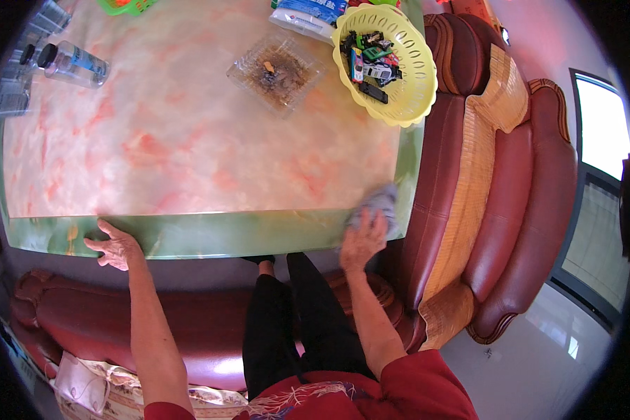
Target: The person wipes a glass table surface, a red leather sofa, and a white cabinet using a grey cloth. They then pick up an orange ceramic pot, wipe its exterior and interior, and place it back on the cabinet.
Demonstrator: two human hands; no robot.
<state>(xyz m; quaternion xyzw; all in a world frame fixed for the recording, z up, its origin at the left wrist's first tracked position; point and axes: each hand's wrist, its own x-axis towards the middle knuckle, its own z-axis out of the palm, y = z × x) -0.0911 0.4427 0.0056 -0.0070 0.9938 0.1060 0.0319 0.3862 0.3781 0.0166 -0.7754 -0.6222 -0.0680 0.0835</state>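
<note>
A marble-patterned table (210, 164) with a green border fills the upper left of the head view. At its near right corner my right hand (363, 240) presses a grey cloth (383, 199) against the green edge, fingers closed over it. My left hand (115, 245) rests on the near green edge toward the left, its fingers spread and nothing in them. Part of the cloth is hidden under my right fingers.
On the table are a yellow plastic basket (420, 77) of small toy cars, a clear plastic tray (276, 73) with brown residue, a blue-white packet (308, 14), and several clear bottles (77, 64). Dark red leather sofas (437, 175) stand right and near, one beside my legs.
</note>
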